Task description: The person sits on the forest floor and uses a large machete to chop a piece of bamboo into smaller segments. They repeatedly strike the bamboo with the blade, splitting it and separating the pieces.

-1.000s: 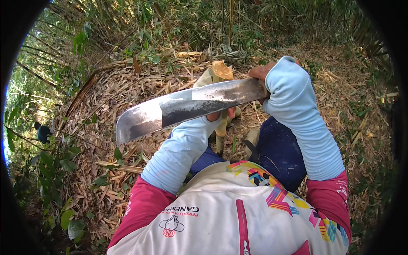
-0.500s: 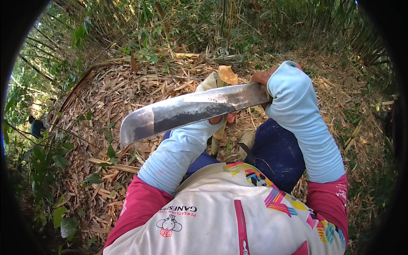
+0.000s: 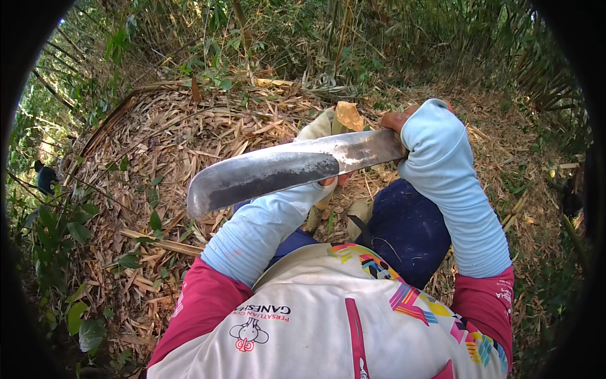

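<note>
Far left, a dark figure (image 3: 45, 177) half hidden in leaves, too small to make out. Ground is dry bamboo litter (image 3: 158, 145). Machete (image 3: 284, 170) lies across mid-frame, blade tip to the left, handle end hidden inside the right hand. Left hand (image 3: 338, 180) mostly behind the blade; only fingertips show at its lower edge, grip can't tell. Right hand (image 3: 398, 120) clenched on the machete handle, sleeve covering most of it.

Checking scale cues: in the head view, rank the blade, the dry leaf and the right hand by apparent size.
1. Blade, largest, though nearness to the camera inflates it.
2 and 3. Dry leaf and right hand: too alike to rank, as the sleeve hides most of the hand.
</note>
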`<state>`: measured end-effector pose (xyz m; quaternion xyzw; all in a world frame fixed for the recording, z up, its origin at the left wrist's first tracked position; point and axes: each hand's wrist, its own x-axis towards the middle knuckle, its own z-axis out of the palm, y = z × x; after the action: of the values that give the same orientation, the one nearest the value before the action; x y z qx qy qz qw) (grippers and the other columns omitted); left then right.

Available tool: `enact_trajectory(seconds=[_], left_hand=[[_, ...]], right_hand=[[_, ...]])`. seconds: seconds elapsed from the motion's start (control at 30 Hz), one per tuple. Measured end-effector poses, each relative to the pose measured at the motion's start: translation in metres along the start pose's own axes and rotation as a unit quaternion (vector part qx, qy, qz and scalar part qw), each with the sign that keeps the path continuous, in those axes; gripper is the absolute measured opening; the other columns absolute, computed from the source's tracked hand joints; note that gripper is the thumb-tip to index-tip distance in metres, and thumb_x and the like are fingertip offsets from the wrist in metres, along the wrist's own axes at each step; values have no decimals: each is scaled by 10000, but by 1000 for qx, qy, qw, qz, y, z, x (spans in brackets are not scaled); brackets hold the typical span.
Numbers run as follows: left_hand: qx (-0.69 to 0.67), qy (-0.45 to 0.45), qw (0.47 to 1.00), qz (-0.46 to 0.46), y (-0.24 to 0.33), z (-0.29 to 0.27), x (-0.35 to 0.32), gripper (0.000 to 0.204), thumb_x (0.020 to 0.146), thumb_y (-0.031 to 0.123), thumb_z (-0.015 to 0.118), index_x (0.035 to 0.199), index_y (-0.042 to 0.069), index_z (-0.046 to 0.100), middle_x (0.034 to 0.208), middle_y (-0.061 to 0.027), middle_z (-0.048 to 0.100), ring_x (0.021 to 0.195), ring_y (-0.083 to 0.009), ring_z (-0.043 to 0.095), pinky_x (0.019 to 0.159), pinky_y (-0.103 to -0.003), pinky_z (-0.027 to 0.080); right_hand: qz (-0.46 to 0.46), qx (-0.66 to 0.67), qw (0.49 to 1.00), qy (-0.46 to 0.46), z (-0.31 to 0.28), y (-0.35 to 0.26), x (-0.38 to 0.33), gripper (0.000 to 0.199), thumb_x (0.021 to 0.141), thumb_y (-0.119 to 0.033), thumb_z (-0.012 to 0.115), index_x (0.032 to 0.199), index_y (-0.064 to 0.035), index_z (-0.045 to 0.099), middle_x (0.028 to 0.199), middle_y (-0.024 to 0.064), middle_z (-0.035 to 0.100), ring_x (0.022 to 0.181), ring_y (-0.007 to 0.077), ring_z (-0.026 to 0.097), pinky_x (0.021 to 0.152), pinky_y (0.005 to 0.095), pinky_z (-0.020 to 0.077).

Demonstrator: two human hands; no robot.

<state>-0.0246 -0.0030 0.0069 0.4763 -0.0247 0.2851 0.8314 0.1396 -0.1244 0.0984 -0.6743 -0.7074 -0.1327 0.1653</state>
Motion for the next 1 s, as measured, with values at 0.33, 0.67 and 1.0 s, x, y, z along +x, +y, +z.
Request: enact_trajectory(seconds=[0.33,0.67,1.0], left_hand=[[-101,62,993,-15,-7,26,-1,439,897,262,682,1206,31,472,827,-107,665,503,-115,617,378,-185,462],[-53,127,990,19,-18,29,-8,319,949,221,590,1212,60,508,904,-86,680,576,-120,644,399,-197,468],[-275,-13,961,11,-41,-3,-6,276,1019,262,473,1158,35,546,985,-108,668,771,-194,686,618,-319,597]], right_hand=[[19,-46,997,-53,-11,0,-2,418,582,-58,773,989,-125,705,816,102,648,798,298,618,738,355,499],[39,-75,991,-102,-21,-6,1,413,586,-68,776,992,-114,715,826,120,662,809,307,642,728,365,510],[58,-71,987,-133,-24,-11,5,435,554,-47,771,979,-113,713,808,131,655,794,321,637,704,377,516]])
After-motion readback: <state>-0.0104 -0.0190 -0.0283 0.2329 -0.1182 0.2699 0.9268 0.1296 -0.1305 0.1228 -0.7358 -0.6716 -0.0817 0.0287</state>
